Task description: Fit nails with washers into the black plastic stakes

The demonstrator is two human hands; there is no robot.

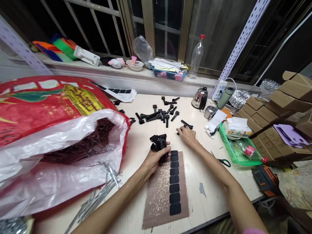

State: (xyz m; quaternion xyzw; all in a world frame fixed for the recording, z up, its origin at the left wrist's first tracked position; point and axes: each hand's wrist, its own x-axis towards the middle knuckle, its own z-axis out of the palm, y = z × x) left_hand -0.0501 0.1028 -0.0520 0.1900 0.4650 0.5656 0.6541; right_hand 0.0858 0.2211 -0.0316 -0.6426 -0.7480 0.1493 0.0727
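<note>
My left hand (156,159) is closed around a bunch of black T-shaped plastic pieces (159,143), held above the far end of a brown sheet (156,201). A single column of black rounded-square pads (174,188) runs along the right side of that sheet. Farther right, my right hand (187,136) is on the table with its fingers bent down on a small black piece, mostly hidden under them. Another black plastic piece (186,124) lies just beyond its knuckles. More loose black pieces (156,115) are scattered toward the back of the table.
At left, a big red sack (48,97) gapes open, full of thin dark rods. Metal rods (95,198) lie beside it. To the right are scissors (223,162), a green basket (234,152), a kettle (200,98), cardboard boxes (270,143) and a power tool (266,178).
</note>
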